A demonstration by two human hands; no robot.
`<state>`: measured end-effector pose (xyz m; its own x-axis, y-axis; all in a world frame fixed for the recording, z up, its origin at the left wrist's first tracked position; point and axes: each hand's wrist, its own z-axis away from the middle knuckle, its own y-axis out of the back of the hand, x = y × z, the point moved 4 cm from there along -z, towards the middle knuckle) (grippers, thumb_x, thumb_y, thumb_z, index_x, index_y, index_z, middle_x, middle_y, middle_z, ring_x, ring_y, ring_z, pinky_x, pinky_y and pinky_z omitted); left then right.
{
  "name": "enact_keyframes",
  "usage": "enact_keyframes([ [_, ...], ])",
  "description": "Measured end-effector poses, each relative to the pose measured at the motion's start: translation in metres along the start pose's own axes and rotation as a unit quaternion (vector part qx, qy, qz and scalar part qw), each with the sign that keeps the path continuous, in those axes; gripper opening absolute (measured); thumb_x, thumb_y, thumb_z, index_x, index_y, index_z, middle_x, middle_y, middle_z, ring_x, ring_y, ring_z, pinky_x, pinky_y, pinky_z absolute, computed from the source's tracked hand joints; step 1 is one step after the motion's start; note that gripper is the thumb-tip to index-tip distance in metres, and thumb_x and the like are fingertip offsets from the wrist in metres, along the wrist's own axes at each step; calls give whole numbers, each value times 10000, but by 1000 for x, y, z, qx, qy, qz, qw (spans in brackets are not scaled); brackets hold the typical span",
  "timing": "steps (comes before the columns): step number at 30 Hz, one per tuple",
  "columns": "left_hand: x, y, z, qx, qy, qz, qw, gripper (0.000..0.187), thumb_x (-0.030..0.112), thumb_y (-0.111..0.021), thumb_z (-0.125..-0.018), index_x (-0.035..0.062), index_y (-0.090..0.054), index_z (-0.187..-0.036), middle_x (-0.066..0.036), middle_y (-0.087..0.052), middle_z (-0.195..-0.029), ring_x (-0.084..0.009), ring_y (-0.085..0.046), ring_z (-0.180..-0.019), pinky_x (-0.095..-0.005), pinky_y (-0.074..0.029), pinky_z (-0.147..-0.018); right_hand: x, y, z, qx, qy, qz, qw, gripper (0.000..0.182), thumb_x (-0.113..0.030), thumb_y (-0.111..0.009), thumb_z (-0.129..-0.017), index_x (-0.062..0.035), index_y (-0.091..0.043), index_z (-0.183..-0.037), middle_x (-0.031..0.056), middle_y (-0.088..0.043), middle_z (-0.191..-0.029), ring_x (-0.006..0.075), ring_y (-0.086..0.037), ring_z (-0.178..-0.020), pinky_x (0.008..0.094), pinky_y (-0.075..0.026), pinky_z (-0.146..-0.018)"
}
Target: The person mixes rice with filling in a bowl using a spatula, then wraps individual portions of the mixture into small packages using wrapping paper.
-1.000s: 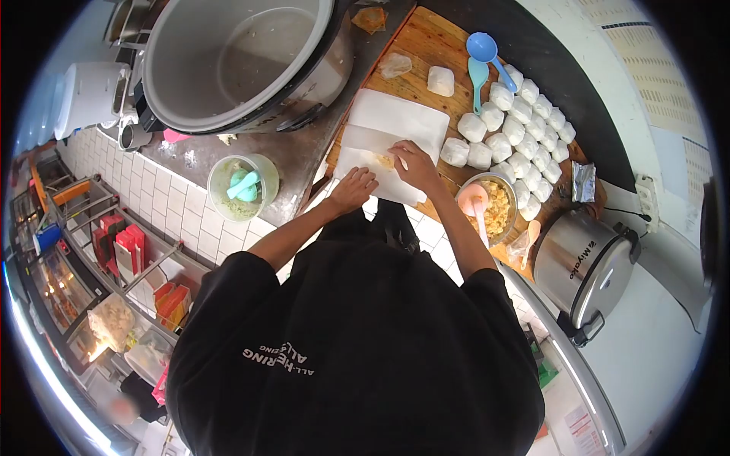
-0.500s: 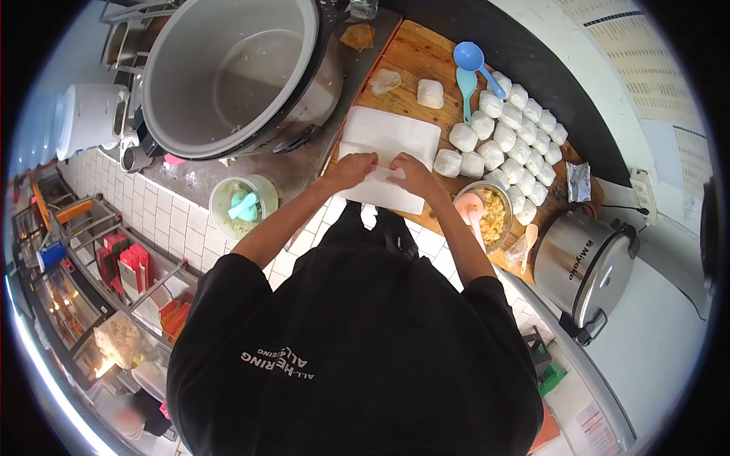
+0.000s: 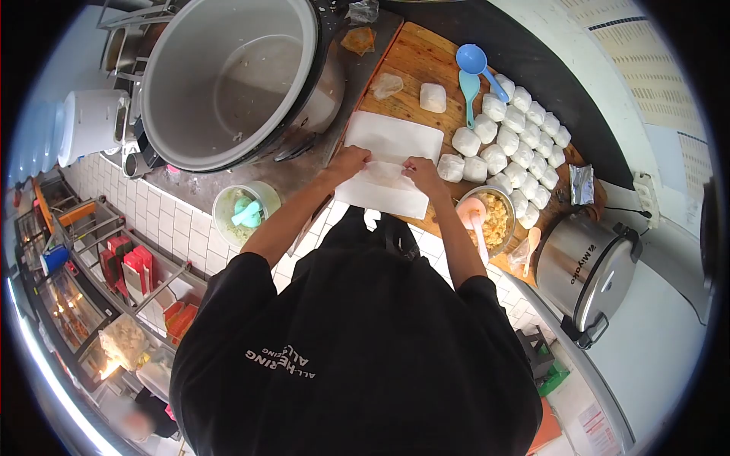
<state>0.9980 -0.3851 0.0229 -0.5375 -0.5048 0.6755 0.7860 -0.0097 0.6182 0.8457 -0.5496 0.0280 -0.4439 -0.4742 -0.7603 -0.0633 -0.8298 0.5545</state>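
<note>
White paper (image 3: 399, 137) lies at the near left edge of the wooden board. My left hand (image 3: 351, 162) is closed in a pinch on one side of a raised fold of this paper. Opposite it, my right hand (image 3: 423, 173) pinches the fold's other side. Whether something lies inside the fold cannot be made out. Just right of my right hand are rows of white paper-wrapped bundles (image 3: 522, 155), and one single bundle (image 3: 433, 98) sits apart, farther back. A metal bowl of yellowish food (image 3: 498, 218) with a pink scoop (image 3: 473, 213) stands near my right forearm.
A large open cooker pot (image 3: 228, 83) stands at left, with a tub (image 3: 228, 220) holding a turquoise scoop below it. Blue (image 3: 471, 59) and turquoise (image 3: 468, 90) spoons lie behind the bundles. A steel Miyako cooker (image 3: 582, 262) is at right. Another person (image 3: 141, 418) shows at lower left.
My hands have shifted slightly: the left wrist has turned, and the right fingers have closed in from a more spread hold on the paper fold. The whole view has drifted a little.
</note>
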Motion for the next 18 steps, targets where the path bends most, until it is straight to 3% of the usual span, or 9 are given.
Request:
enact_keyframes([
  [4,8,-12,-7,8,23,-111,994,204,159,-741,-727,56,-630,-864,-126,-660,-848,-266,-647,-925,-398,-499,-800,-12,-11,-7,34,-72,121,990,227,-127,-730,-712,-26,-609,-874,144,-651,-821,304,-635,-842,401,-499,-734],
  [6,21,-3,-4,168,-40,-247,954,255,225,-771,-687,73,-610,-813,-81,-633,-852,-279,-608,-915,-393,-484,-806,-17,-10,-7,59,-74,167,981,237,-120,-732,-705,-39,-597,-882,137,-640,-823,312,-628,-853,410,-502,-732],
  [8,21,2,-4,207,-24,-259,943,263,236,-767,-681,79,-605,-817,-72,-617,-864,-273,-597,-923,-391,-478,-811,-28,-3,-4,199,27,176,964,280,-126,-745,-681,-70,-587,-905,119,-597,-826,308,-608,-862,420,-503,-725],
  [9,21,4,-1,244,-6,-269,932,272,247,-763,-675,86,-599,-821,-63,-600,-876,-266,-586,-930,-389,-472,-816,-25,-2,-3,198,27,176,964,280,-126,-745,-681,-70,-587,-905,119,-597,-826,308,-608,-862,420,-503,-725],
  [10,20,5,2,243,-6,-269,932,272,247,-763,-675,86,-599,-821,-63,-600,-876,-266,-586,-930,-389,-472,-816,-22,-2,-4,162,35,183,969,253,-123,-737,-685,-68,-592,-885,116,-578,-833,308,-599,-866,415,-504,-719],
  [12,16,-4,5,121,-42,-222,966,221,201,-722,-740,73,-603,-876,-87,-588,-946,-240,-593,-908,-369,-459,-831,-17,-7,-2,127,43,190,972,226,-120,-729,-688,-67,-598,-864,114,-560,-839,308,-589,-870,410,-505,-712],
  [15,23,-12,19,125,-83,-222,963,147,169,-661,-795,64,-607,-883,-92,-588,-942,-245,-592,-893,-374,-461,-816,-11,-21,6,97,40,207,973,151,-113,-693,-721,-53,-605,-829,126,-561,-840,309,-585,-868,397,-507,-715],
  [17,21,-16,29,129,-103,-212,963,152,158,-635,-807,51,-613,-913,-96,-592,-960,-250,-592,-899,-377,-466,-820,-13,-26,19,139,99,192,967,99,-115,-661,-751,-43,-619,-804,128,-560,-836,305,-583,-845,394,-508,-698],
  [18,20,-18,34,134,-124,-203,962,165,147,-608,-819,39,-620,-943,-100,-596,-977,-255,-593,-906,-381,-471,-824,-12,-30,23,114,92,191,971,143,-130,-626,-784,-48,-622,-902,135,-568,-879,303,-581,-903,413,-503,-754],
])
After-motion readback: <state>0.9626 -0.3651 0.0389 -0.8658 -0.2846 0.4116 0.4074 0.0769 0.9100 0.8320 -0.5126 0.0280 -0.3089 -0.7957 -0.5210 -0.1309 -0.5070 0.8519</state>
